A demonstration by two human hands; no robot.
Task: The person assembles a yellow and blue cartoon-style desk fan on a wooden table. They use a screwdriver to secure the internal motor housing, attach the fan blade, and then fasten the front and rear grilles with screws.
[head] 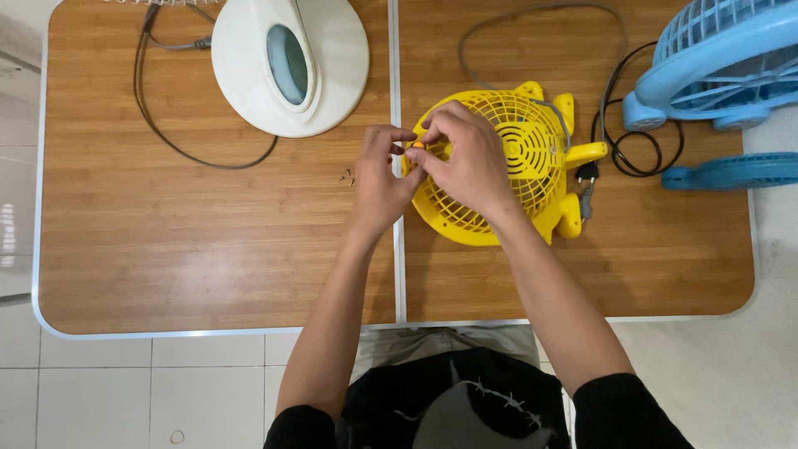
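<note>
A wooden desk (208, 249) is carrying a yellow fan (515, 141), lying face up right of the centre seam, and a few small screws (347, 176) lying just left of it. Both forearms are reaching forward, wrists bent inward. The right hand (470, 158) is resting over the fan's grille, fingers curled, while the left hand (378, 179) is pinching at the fan's left rim; what they are gripping is hidden.

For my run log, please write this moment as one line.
left hand: at yellow fan rim | right hand: on grille, pinching small part | screws: loose on table
</note>
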